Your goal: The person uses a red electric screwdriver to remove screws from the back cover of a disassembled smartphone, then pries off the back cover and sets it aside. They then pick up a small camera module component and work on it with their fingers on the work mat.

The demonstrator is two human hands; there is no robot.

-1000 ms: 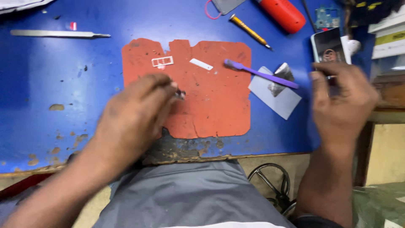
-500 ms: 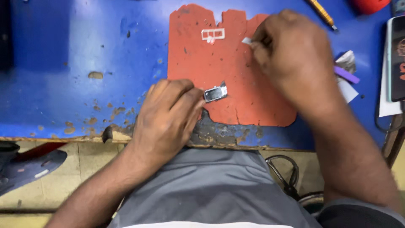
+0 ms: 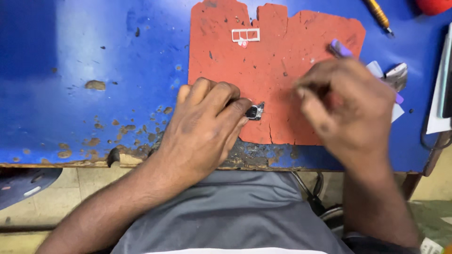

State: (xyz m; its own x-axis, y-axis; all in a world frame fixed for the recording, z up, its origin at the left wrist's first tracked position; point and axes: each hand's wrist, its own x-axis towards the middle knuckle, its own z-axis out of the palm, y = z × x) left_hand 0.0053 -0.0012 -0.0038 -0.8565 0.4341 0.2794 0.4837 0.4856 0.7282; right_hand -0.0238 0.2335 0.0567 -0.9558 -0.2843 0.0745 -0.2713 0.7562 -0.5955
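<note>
My left hand (image 3: 207, 127) rests on the front edge of a torn orange-red mat (image 3: 282, 61) and pinches a small shiny metal part (image 3: 254, 112) at its fingertips. To the right, my right hand (image 3: 348, 108) hovers over the mat. It is motion-blurred, with its fingers curled together. Whether it holds anything is hidden. A small white two-window frame (image 3: 245, 34) lies at the mat's far side. The tip of a purple-handled tool (image 3: 340, 48) shows just beyond my right hand.
The mat lies on a worn blue tabletop (image 3: 70, 94) with a chipped front edge. At the right are a crumpled metal piece on white paper (image 3: 398, 75), a yellow-handled tool (image 3: 379, 14), a red object (image 3: 433, 5), a flat device's edge (image 3: 447, 80) and a cable (image 3: 431, 141).
My right hand came from the right side onto the mat, reached a small white strip, then drew back toward me. My left hand stayed on the small metal part. The view shifted left.
</note>
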